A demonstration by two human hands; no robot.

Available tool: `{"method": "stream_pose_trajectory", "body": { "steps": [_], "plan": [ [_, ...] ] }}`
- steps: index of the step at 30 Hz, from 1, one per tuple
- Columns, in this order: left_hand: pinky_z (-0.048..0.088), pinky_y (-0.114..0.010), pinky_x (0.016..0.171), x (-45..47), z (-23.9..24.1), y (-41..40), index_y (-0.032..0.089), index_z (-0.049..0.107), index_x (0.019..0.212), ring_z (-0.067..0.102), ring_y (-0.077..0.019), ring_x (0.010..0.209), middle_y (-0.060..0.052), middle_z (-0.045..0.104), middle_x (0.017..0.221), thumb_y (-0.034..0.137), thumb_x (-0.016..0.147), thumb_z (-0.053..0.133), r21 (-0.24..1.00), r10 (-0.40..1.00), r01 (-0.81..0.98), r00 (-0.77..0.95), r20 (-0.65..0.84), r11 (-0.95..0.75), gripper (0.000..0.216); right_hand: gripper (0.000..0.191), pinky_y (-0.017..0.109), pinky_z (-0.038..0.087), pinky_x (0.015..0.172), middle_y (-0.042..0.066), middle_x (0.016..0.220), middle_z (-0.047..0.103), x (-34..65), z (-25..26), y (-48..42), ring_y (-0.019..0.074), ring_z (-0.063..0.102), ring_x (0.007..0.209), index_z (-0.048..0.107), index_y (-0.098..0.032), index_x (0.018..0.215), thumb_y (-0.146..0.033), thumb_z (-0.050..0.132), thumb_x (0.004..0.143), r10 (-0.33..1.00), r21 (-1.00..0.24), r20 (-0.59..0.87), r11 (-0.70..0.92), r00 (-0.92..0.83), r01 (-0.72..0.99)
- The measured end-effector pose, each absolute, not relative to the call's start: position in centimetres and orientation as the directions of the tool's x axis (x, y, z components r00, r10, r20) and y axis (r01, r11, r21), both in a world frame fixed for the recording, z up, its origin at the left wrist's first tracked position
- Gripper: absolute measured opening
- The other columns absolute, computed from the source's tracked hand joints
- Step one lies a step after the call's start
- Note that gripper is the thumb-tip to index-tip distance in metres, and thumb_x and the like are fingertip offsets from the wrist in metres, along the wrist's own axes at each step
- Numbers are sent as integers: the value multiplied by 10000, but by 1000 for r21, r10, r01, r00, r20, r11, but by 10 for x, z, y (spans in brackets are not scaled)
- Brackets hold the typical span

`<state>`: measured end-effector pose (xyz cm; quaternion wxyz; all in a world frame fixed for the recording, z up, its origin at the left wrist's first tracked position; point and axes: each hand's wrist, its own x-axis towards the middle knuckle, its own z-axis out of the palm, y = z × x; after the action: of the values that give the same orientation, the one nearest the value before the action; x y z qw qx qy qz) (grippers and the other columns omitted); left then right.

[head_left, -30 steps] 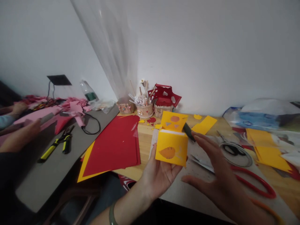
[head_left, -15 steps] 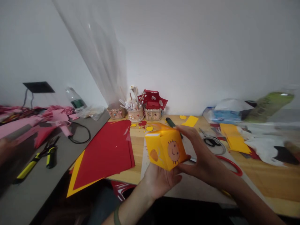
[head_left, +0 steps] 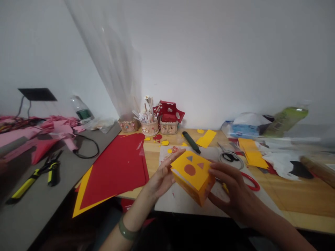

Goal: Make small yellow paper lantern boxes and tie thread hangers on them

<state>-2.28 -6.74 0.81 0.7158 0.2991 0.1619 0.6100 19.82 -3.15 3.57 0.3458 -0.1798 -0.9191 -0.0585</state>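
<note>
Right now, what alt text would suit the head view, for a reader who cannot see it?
A person's left hand and right hand hold a yellow paper box, its top showing a circle and two triangles. Red sheets lie to the left; decorated containers stand behind, near a pale wall.

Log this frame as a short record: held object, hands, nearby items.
held: yellow cube-shaped paper box
upper face: one round shape, two triangular shapes
left side: left hand touching box
right side: right hand, fingers on box edge
behind box: dark green elongated tool
left of box: flat red paper sheets
far left: yellow-and-black-handled pliers
</note>
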Motion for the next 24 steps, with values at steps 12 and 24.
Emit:
{"method": "stream_pose_trajectory", "body": {
  "steps": [12, 24],
  "plan": [
    [337, -365, 1048, -21, 28, -74, 294, 642, 1156, 272, -306, 1367, -41, 430, 1429, 152, 587, 785, 821, 953, -570, 230, 195, -30, 604, 537, 410, 570, 793, 127, 1298, 472, 206, 22, -21, 263, 551, 1154, 355, -296, 1207, -88, 601, 777, 291, -114, 716, 946, -635, 304],
    [414, -311, 941, -27, 15, -64, 248, 750, 871, 339, -296, 1328, -44, 471, 1381, 107, 544, 808, 892, 976, -443, 138, 168, -91, 360, 684, 504, 472, 943, 152, 1404, 368, 206, 19, -9, 285, 374, 1317, 261, -304, 1326, -192, 652, 775, 385, -239, 669, 921, -636, 307]
  ]
}}
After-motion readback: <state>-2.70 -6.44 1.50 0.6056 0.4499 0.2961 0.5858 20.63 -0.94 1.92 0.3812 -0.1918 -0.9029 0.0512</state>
